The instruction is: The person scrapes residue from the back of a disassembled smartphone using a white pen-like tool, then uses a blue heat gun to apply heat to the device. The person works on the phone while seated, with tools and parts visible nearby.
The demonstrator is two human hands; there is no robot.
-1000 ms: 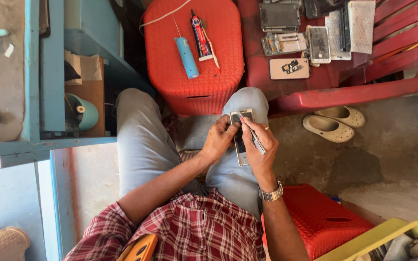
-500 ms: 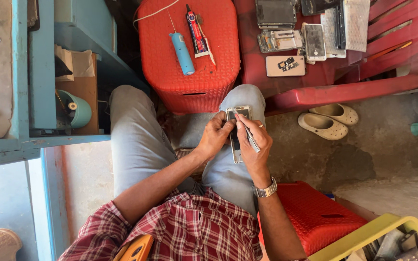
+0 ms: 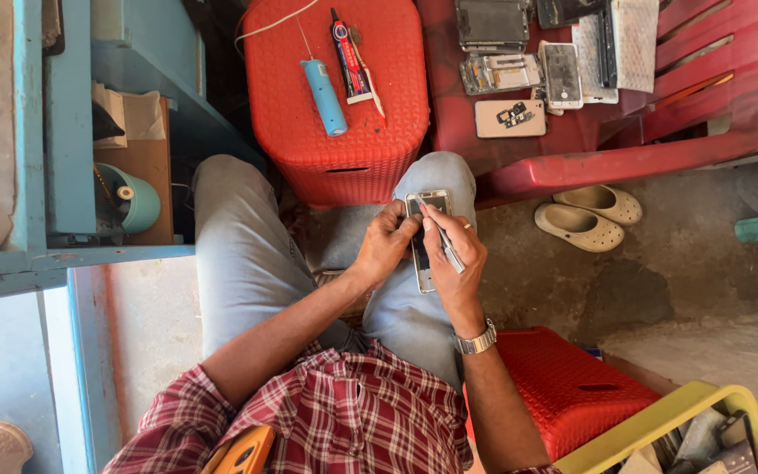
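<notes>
I sit with an opened phone (image 3: 425, 211) resting on my right knee. My left hand (image 3: 386, 241) grips the phone by its left edge and steadies it. My right hand (image 3: 454, 250) lies over the phone's right side and holds a thin metal tool (image 3: 446, 242), its tip set on the upper part of the phone. A watch sits on my right wrist. The lower half of the phone is hidden under my fingers.
A red stool (image 3: 344, 132) ahead carries a blue cylinder tool (image 3: 324, 96) and a glue tube (image 3: 350, 57). A red chair (image 3: 625, 132) holds several phone parts (image 3: 511, 118). Sandals (image 3: 589, 215) lie on the floor. A blue bench (image 3: 63, 175) stands left, a second red stool (image 3: 572, 386) right.
Both hands stay on the phone; the tool tip has shifted slightly on it. The view has drifted a little.
</notes>
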